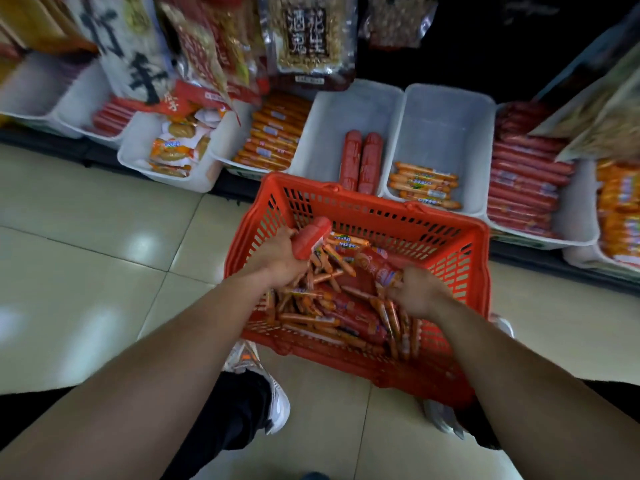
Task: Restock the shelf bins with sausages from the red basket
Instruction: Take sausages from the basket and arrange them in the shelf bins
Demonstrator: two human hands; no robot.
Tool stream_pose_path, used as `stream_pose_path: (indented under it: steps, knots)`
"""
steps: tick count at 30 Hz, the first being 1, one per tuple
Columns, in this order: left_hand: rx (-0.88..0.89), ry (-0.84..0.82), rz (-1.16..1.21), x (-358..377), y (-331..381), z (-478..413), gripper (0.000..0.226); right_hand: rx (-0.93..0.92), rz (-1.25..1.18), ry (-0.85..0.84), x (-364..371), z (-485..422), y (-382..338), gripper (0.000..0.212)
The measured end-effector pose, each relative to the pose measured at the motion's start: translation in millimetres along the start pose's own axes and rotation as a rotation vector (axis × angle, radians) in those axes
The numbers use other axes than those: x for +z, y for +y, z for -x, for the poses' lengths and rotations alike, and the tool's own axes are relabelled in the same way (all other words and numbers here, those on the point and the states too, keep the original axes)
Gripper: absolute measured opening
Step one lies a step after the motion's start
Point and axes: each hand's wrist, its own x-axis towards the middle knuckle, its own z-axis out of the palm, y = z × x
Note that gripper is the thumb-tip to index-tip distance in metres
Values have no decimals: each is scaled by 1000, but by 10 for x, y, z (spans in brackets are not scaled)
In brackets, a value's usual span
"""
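Two thick sausages are held over the pile in the red basket, which sits on the tiled floor just in front of the low shelf bins. The left hand is wrapped around a plain red sausage; the right hand is curled round a labelled sausage. Many thin orange sticks and more thick sausages fill the basket, so most of the restocking seems left to do. Straight ahead, one white bin holds only a pair of thick sausages, and the neighbouring bin a small stack of thin ones; both have plenty of room. Bins to either side look fuller. Hanging snack bags hide the backs of the left bins, the rightmost bin is cut off, and blur makes the labels unreadable
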Motion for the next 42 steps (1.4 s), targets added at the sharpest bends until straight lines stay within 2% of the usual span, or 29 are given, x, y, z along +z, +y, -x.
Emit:
stream_pose_path:
  steps: [3,7,11,14,18,22,25,29,33,36,39,42]
  knots:
    - [60,31,-51,-391,202,276,63,-35,-34,60,-331,288,-98,58]
    - [158,83,-150,-895,365,525,75,-85,-77,176,-726,482,-238,61]
    - [229,110,-149,-1183,355,648,66,-118,-167,288,-935,420,-388,54]
    - [228,156,-72,-1184,226,570,59,-106,-204,319,-979,213,-517,49]
    - [200,172,-5,-1175,174,327,50,-104,-165,334,-985,-218,-750,61]
    - [190,190,39,-1145,99,85,51,-95,-149,351,-1010,-771,-1090,62]
    - [166,188,53,-1077,22,-86,49,-46,-211,358,-1045,-1181,-1367,66]
    - [134,187,149,-952,20,-252,40,-25,-318,369,-1035,-1534,-1609,58]
    - [109,195,271,-917,130,-379,39,-108,-258,330,-938,-1547,-1515,45]
    - [94,265,296,-937,245,-507,38,-132,-226,410,-948,-1440,-1280,26]
    - [80,302,264,-944,398,-710,39,-156,-194,554,-995,-1324,-1036,25]
    - [86,325,203,-905,621,-1020,44,-138,-85,554,-950,-1270,-763,37]
